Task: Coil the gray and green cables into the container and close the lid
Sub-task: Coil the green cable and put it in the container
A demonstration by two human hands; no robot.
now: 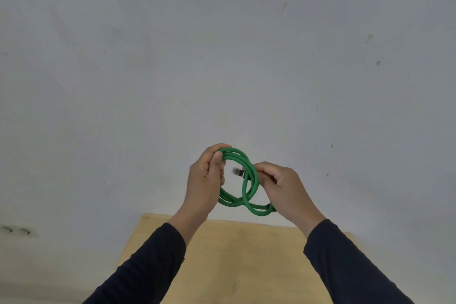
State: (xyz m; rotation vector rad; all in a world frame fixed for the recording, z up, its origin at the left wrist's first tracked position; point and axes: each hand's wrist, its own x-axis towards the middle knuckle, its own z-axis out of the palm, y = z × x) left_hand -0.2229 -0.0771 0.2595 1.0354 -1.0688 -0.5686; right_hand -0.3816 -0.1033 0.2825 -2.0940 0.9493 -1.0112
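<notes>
The green cable is wound into a few loops and held up in the air above the far edge of the table. My left hand grips the top left of the coil, thumb pressed on the strands. On the coil's right side, my right hand pinches the loops. A metal connector sticks out through the middle of the coil. The cable's other end hangs below my right hand. The gray cable and the container are out of view.
A light wooden table lies below my arms, standing against a pale grey wall. Wall sockets sit low at the left. Dark sleeves cover both forearms.
</notes>
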